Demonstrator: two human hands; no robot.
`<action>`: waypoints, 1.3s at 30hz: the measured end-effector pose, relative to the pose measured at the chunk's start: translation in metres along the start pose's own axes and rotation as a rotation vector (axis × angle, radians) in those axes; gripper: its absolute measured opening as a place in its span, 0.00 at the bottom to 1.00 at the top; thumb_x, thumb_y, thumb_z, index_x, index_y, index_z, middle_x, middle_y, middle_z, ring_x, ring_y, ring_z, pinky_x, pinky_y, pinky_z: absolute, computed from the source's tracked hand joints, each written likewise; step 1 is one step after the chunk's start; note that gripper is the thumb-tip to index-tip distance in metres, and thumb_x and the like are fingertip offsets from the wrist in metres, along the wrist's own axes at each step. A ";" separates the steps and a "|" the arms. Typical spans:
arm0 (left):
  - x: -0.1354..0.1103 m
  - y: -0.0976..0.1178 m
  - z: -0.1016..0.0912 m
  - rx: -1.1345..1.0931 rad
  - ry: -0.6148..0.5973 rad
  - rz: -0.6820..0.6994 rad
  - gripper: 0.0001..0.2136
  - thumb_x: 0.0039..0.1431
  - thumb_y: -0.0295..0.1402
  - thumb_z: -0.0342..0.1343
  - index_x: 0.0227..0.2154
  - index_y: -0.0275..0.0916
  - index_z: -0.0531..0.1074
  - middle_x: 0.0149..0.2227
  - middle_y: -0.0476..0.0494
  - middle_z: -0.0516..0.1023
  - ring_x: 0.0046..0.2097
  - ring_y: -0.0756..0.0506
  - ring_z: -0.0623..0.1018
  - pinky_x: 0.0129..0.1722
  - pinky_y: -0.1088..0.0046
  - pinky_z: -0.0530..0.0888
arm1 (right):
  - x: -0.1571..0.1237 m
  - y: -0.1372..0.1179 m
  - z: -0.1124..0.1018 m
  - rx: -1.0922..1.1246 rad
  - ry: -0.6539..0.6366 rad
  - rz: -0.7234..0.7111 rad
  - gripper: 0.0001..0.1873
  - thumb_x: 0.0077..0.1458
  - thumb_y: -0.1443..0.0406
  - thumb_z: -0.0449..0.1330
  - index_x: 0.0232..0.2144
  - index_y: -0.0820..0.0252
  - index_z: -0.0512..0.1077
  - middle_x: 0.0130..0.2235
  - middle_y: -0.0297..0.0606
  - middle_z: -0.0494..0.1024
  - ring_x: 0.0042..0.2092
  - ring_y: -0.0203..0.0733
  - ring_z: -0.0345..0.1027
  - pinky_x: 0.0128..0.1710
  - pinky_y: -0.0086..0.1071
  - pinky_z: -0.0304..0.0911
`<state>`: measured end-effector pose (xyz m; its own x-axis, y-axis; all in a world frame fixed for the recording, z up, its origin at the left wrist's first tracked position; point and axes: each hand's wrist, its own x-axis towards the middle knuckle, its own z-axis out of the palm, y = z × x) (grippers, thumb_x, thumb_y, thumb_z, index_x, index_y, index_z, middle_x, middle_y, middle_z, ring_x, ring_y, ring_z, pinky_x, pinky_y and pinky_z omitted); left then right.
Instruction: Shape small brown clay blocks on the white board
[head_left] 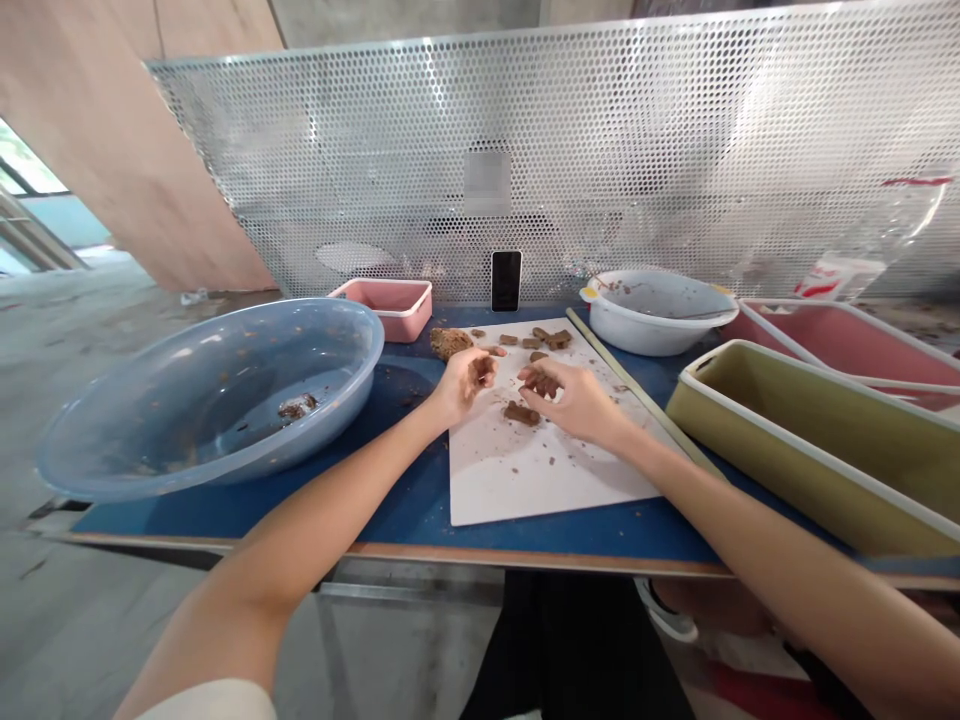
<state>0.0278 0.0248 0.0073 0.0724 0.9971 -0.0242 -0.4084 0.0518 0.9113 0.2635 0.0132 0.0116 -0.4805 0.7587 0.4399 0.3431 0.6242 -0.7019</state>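
My left hand (469, 381) is above the left part of a white board (484, 490), its fingers loosely curled and smeared with brown clay. No held piece shows in it. Facing it from the right, my right hand (566, 392) has thumb and fingers bent but apart, with brown clay on them; its palm is partly hidden. Between and just below the hands lies a lump of brown clay (521, 413) on the board. More clay pieces (556, 340) lie towards the board's far edge, and crumbs are scattered over it. Beyond my left hand sits a rough brown clump (450, 343).
A large blue basin (352, 335) stands left, with a pink tub (420, 310) behind it. A phone (506, 281) leans against the perforated metal screen (360, 150). Rightward are a strip (637, 388), a white basin (645, 335), an olive trough (795, 440), a pink trough (862, 340) and a bottle (870, 250).
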 end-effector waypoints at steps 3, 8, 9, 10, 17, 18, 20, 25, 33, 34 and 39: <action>0.000 0.000 0.000 0.012 -0.004 0.008 0.06 0.56 0.33 0.68 0.34 0.36 0.84 0.26 0.47 0.74 0.26 0.50 0.69 0.29 0.73 0.67 | -0.001 -0.003 0.001 -0.088 0.032 -0.075 0.04 0.60 0.62 0.67 0.39 0.52 0.76 0.39 0.37 0.86 0.38 0.45 0.76 0.45 0.41 0.73; 0.000 0.003 0.002 0.003 0.037 0.004 0.06 0.57 0.30 0.62 0.33 0.34 0.81 0.25 0.47 0.73 0.25 0.50 0.69 0.28 0.75 0.67 | -0.001 0.002 0.004 -0.177 -0.009 -0.174 0.03 0.63 0.62 0.68 0.37 0.51 0.77 0.39 0.37 0.86 0.43 0.49 0.78 0.53 0.47 0.72; 0.000 0.004 0.002 -0.002 0.046 -0.003 0.06 0.57 0.30 0.61 0.33 0.34 0.81 0.24 0.48 0.73 0.25 0.50 0.69 0.28 0.75 0.66 | -0.001 0.003 0.005 -0.193 -0.023 -0.196 0.03 0.64 0.62 0.68 0.37 0.51 0.77 0.39 0.37 0.86 0.43 0.49 0.78 0.54 0.48 0.71; 0.000 0.005 0.003 -0.006 0.051 -0.012 0.06 0.57 0.30 0.61 0.33 0.33 0.81 0.24 0.48 0.73 0.25 0.50 0.69 0.27 0.75 0.66 | -0.001 0.004 0.006 -0.210 -0.036 -0.218 0.02 0.65 0.63 0.67 0.38 0.51 0.77 0.39 0.38 0.86 0.44 0.50 0.78 0.54 0.49 0.71; -0.002 0.006 0.006 0.006 0.059 0.000 0.04 0.57 0.30 0.63 0.32 0.35 0.80 0.24 0.48 0.73 0.24 0.51 0.69 0.28 0.75 0.66 | -0.006 0.007 0.014 -0.433 -0.078 -0.386 0.06 0.70 0.66 0.64 0.41 0.51 0.82 0.50 0.46 0.84 0.57 0.59 0.70 0.64 0.59 0.70; -0.002 0.005 0.006 0.011 0.054 0.007 0.04 0.57 0.30 0.63 0.32 0.35 0.80 0.24 0.48 0.73 0.24 0.51 0.69 0.28 0.75 0.65 | -0.007 0.007 0.015 -0.468 -0.076 -0.398 0.07 0.71 0.66 0.64 0.41 0.51 0.83 0.54 0.47 0.82 0.59 0.61 0.68 0.64 0.60 0.70; -0.002 0.004 0.007 0.014 0.048 0.011 0.04 0.57 0.31 0.63 0.32 0.35 0.80 0.24 0.48 0.72 0.24 0.51 0.69 0.28 0.74 0.65 | -0.008 0.008 0.017 -0.531 -0.085 -0.407 0.09 0.72 0.65 0.63 0.42 0.50 0.84 0.59 0.48 0.80 0.63 0.64 0.65 0.64 0.63 0.70; -0.001 0.005 0.007 0.018 0.035 0.015 0.05 0.57 0.31 0.62 0.33 0.35 0.80 0.23 0.48 0.73 0.25 0.50 0.69 0.28 0.74 0.64 | -0.010 0.010 0.019 -0.615 -0.134 -0.421 0.11 0.74 0.66 0.61 0.44 0.51 0.85 0.61 0.49 0.78 0.64 0.66 0.64 0.65 0.65 0.68; -0.003 0.005 0.007 0.014 0.030 0.017 0.05 0.57 0.31 0.62 0.33 0.34 0.80 0.24 0.48 0.73 0.25 0.50 0.69 0.28 0.73 0.64 | -0.008 0.008 0.019 -0.599 -0.121 -0.420 0.11 0.76 0.65 0.61 0.46 0.50 0.85 0.60 0.49 0.79 0.63 0.65 0.65 0.62 0.63 0.68; -0.003 0.005 0.007 0.013 0.030 0.016 0.06 0.57 0.31 0.62 0.33 0.34 0.81 0.24 0.47 0.73 0.25 0.50 0.69 0.29 0.73 0.64 | -0.008 0.008 0.020 -0.601 -0.115 -0.417 0.11 0.75 0.65 0.61 0.47 0.51 0.85 0.59 0.49 0.79 0.62 0.65 0.65 0.62 0.63 0.68; -0.004 0.007 0.009 0.024 0.038 0.013 0.05 0.56 0.31 0.63 0.32 0.34 0.80 0.24 0.47 0.72 0.25 0.50 0.69 0.28 0.74 0.65 | -0.007 0.010 0.020 -0.582 -0.102 -0.411 0.10 0.75 0.65 0.63 0.44 0.52 0.85 0.58 0.49 0.79 0.62 0.64 0.66 0.64 0.62 0.68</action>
<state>0.0328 0.0207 0.0176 0.0325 0.9991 -0.0276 -0.3874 0.0381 0.9211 0.2539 0.0104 -0.0094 -0.7263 0.4377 0.5300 0.4793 0.8752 -0.0658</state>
